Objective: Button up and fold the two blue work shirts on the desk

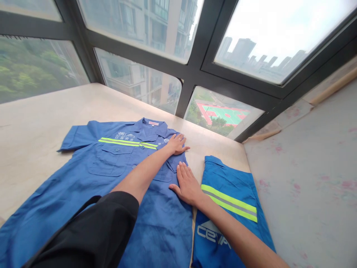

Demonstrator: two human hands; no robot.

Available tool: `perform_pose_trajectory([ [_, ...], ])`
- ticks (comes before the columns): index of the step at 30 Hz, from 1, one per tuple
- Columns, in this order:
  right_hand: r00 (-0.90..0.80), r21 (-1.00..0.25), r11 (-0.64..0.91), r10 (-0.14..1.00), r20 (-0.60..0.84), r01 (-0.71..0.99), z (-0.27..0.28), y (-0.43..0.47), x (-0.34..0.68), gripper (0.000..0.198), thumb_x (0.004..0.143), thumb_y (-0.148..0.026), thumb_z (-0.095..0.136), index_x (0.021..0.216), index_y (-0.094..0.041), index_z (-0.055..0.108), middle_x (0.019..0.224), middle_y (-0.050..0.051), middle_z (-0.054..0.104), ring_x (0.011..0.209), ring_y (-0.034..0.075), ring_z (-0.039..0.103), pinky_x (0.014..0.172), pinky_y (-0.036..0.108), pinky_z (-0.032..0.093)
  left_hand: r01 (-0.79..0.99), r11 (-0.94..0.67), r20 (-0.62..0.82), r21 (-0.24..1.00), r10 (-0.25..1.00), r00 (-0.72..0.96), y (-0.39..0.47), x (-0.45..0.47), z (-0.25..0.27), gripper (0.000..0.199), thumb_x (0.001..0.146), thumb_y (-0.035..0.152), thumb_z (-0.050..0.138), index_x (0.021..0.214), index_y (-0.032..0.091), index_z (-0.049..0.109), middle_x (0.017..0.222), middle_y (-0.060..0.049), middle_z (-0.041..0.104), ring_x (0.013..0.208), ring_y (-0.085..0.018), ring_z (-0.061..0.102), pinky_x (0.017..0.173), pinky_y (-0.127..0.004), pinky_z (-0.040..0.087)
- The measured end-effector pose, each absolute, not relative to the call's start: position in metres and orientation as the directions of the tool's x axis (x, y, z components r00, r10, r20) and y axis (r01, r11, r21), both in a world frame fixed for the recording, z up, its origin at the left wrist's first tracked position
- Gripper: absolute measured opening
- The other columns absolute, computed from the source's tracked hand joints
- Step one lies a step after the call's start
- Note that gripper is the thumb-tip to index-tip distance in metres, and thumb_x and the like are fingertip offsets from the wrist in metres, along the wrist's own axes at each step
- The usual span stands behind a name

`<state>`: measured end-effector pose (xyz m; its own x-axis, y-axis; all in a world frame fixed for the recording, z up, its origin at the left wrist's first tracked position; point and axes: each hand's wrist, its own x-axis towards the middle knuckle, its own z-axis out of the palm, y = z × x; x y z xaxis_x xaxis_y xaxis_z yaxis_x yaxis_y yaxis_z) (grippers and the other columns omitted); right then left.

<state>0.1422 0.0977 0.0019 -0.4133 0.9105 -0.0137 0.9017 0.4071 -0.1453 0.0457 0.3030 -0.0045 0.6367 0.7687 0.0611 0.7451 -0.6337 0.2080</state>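
A blue short-sleeved work shirt (111, 193) lies front up, its collar toward the window and a yellow-and-grey reflective stripe across the chest. One sleeve sticks out at the left; the other is not seen spread out at the right side. My left hand (177, 144) rests flat near the shirt's right shoulder, fingers extended, a ring on one finger. Lower on the same side edge, my right hand (188, 185) presses flat with its thumb apart. Neither hand grasps anything. Beside my right forearm is a folded blue garment (228, 178) with a wide reflective band and white lettering, partly covered by that arm.
Both garments lie on a pale beige surface (36, 123). Dark window frames (192, 70) border its far side, with buildings and a sports court outside. A wall (306, 178) with faded flowered paper rises close along the right of the folded garment.
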Motion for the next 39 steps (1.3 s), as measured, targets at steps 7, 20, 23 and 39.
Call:
perform_pose_trajectory([
  [7,-0.412,-0.155,0.405,0.911,-0.013,0.901,-0.007,0.099,0.146,0.088,0.096,-0.066,0.032,0.153,0.0,0.026,0.16,0.025,0.018,0.15,0.035,0.012,0.12,0.055,0.022,0.777,-0.607,0.22,0.166,0.791,0.571,0.286,0.026,0.003,0.068,0.097,0.055,0.034,0.146,0.009,0.041,0.154,-0.022,0.038,0.147,-0.031,0.027,0.119,-0.048,0.019],
  [20,-0.48,-0.045,0.485,0.872,0.091,0.873,-0.036,0.106,0.165,0.084,0.096,-0.067,0.026,0.154,-0.007,0.029,0.159,0.021,0.026,0.149,0.033,0.021,0.119,0.054,0.025,0.969,-0.107,0.317,0.225,0.948,0.031,0.265,-0.232,0.042,0.049,0.095,0.04,0.041,0.134,0.012,0.049,0.146,-0.022,0.046,0.142,-0.033,0.033,0.114,-0.045,0.029],
  [23,-0.511,-0.007,0.513,0.855,0.092,0.858,-0.039,0.11,0.172,0.085,0.094,-0.07,0.026,0.15,-0.007,0.039,0.156,0.021,0.034,0.146,0.034,0.03,0.117,0.052,0.03,0.89,0.241,0.21,0.388,0.917,-0.34,0.256,-0.294,0.045,0.048,0.089,0.037,0.05,0.13,0.012,0.049,0.146,-0.025,0.044,0.142,-0.037,0.033,0.113,-0.051,0.028],
  [39,-0.677,-0.21,0.725,0.688,0.263,0.656,0.06,0.185,-0.074,0.04,0.096,-0.038,0.051,0.129,-0.017,0.056,0.139,0.017,0.053,0.128,0.03,0.051,0.105,0.045,0.043,0.386,0.446,-0.13,0.808,0.773,-0.62,0.275,-0.367,0.036,0.023,0.068,0.023,0.072,0.087,0.013,0.066,0.08,-0.009,0.072,0.076,-0.022,0.07,0.059,-0.028,0.053],
])
